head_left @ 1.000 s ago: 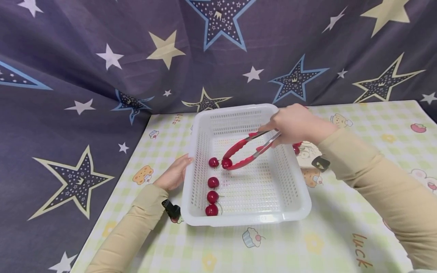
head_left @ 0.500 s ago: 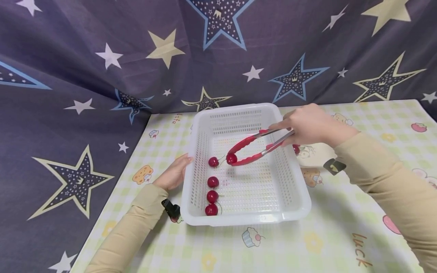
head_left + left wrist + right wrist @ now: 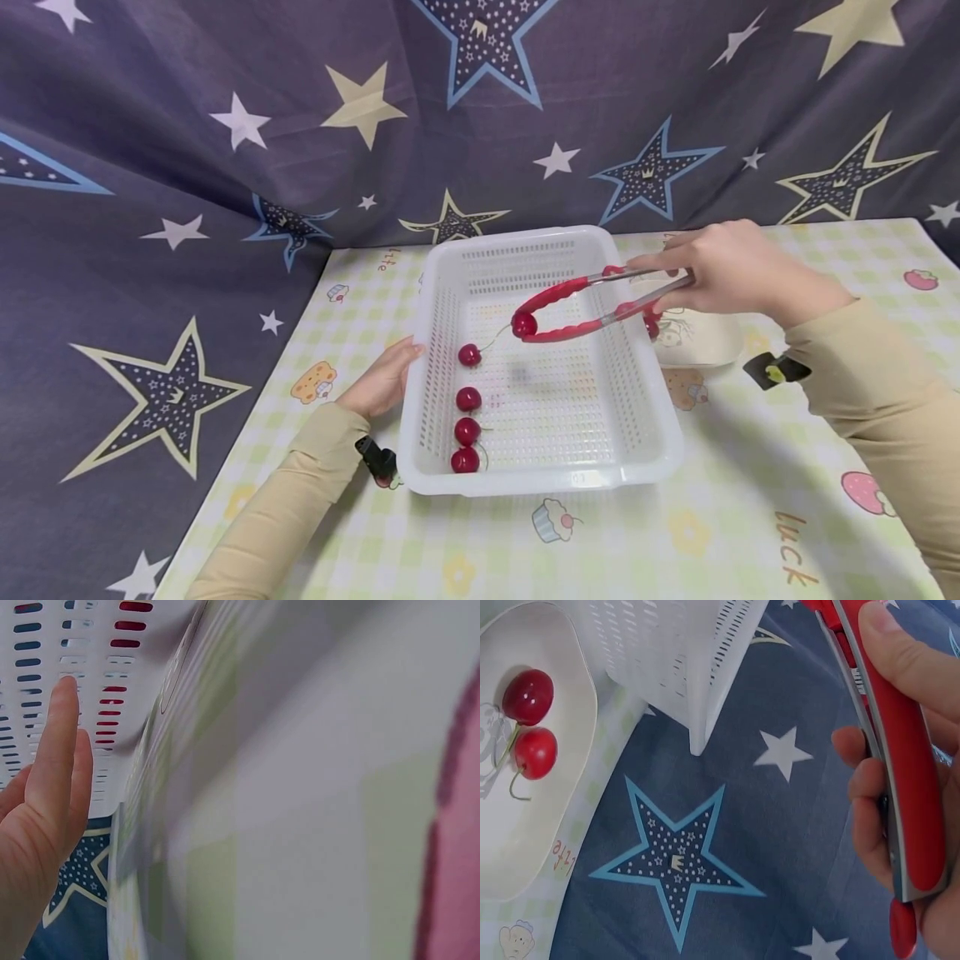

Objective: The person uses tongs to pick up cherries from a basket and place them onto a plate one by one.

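Note:
My right hand (image 3: 738,267) grips red and silver tongs (image 3: 558,293), thumb on the handle in the right wrist view. At the tong tips a dark red cherry (image 3: 524,324) hangs above the floor of a white slotted plastic basket (image 3: 540,480), its stem trailing left. Several other cherries (image 3: 468,399) lie in a row along the basket's left side. Fingers straight, my left hand (image 3: 384,382) rests against the outside of the basket's left wall. The left wrist view shows those fingers (image 3: 58,742) along the slots.
Right of the basket stands a cream plate (image 3: 712,342) with a printed drawing. Two cherries (image 3: 536,752) with stems lie on it in the right wrist view. A green checked cloth (image 3: 622,550) covers the table, and a dark star-patterned curtain (image 3: 300,50) hangs behind and left.
My right hand has moved right and slightly back with the tongs, lifting the cherry off the basket floor away from the row. The left hand and basket stay in place.

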